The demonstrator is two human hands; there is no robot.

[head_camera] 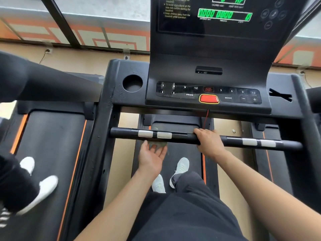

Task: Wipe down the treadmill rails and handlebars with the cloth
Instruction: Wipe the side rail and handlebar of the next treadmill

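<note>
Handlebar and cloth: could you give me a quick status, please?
Left hand palm up under the handlebar, cloth lying on it. Right hand grips the handlebar near its middle. Red cord hangs just behind the right hand.

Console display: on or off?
On: green digits glow on the console display, all reading zero.

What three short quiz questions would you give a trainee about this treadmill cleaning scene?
1. True or false: the right hand grips the handlebar.
2. Which hand has the cloth? A) the left hand, palm up under the bar. B) the right hand.
3. Fill in: the large button under the number keys is coloured ____.

Key: 1 true; 2 A; 3 red.
</note>
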